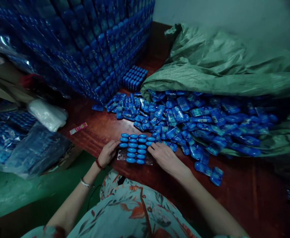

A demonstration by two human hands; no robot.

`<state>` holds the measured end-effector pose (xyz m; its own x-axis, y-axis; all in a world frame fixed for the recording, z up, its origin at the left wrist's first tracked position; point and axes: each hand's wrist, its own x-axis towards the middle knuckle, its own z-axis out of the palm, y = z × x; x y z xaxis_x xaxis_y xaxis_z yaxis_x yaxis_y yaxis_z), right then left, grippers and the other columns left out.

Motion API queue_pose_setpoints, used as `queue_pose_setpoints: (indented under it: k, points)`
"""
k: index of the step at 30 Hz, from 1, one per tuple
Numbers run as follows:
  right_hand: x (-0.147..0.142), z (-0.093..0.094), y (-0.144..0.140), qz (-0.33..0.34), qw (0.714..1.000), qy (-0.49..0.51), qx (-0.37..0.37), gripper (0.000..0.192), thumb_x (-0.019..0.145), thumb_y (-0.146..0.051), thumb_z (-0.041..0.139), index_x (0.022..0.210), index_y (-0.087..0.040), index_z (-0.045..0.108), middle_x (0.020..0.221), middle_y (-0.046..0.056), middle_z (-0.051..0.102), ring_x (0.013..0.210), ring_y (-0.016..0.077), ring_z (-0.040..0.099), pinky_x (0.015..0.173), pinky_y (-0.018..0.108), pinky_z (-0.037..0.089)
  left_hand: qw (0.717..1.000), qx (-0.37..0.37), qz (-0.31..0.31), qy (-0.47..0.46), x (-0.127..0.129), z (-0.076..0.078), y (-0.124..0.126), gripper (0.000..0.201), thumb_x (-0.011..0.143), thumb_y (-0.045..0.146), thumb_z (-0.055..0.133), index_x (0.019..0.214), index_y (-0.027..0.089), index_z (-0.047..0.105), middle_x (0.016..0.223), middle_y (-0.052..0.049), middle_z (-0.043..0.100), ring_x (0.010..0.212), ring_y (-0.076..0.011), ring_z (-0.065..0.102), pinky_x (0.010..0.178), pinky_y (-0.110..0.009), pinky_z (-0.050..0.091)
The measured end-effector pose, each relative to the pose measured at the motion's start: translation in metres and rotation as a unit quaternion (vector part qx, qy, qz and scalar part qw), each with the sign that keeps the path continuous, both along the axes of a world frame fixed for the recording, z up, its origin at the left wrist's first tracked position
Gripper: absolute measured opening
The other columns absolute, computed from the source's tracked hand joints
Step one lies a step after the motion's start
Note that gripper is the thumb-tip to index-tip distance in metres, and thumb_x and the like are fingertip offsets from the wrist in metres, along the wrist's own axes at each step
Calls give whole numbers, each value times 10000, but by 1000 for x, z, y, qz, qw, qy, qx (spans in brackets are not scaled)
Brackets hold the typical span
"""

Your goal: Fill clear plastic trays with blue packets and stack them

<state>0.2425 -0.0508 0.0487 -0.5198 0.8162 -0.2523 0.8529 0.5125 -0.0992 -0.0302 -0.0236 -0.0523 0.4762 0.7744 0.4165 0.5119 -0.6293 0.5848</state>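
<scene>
Flanking the block of blue packets (135, 148) on the table (234, 185), our left hand (107, 152) presses curled fingers at nine o'clock, our right hand (165, 158) lies flat-fingered at three; neither grips.

dim, bluish cast | corners dark, edges bowed by wide lens | slight softness

Two hands (137, 155) (one green sack (221, 66)), countless blue packets (196, 122).
</scene>
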Motion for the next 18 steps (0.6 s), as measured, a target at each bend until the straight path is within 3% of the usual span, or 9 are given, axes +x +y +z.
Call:
queue_pose_setpoints:
  k: [6,11,15,18]
  points:
    - [9,-2,6,11,999,32,3,209,896,-89,412,920,-172,603,881,55,593,808,176,546,702,291,404,999,12,-31,18,3,-3,3,299,897,113,374,1129,182,549,931,-77,619,828,-149,597,734,-263,514]
    - [19,-28,-10,-18,988,126,92,300,899,-88,416,1163,-155,541,912,68,605,814,176,559,726,296,438,999,-3,-5,52,1,-5,2,298,900,136,363,1111,170,570,902,-88,605,801,-159,561,731,-287,506]
    - [18,-42,-17,-83,963,222,131,231,930,-172,412,1081,-161,588,878,63,614,819,160,572,745,272,454,999,-31,4,44,2,-7,3,287,901,142,356,1080,165,579,885,-88,597,815,-161,555,735,-282,500]
    - [8,-38,-12,-73,977,160,125,238,921,-131,402,1019,-168,616,850,63,613,784,163,567,710,279,448,998,-41,11,40,4,-5,7,287,898,143,349,1065,168,582,894,-87,598,821,-164,557,739,-290,498]
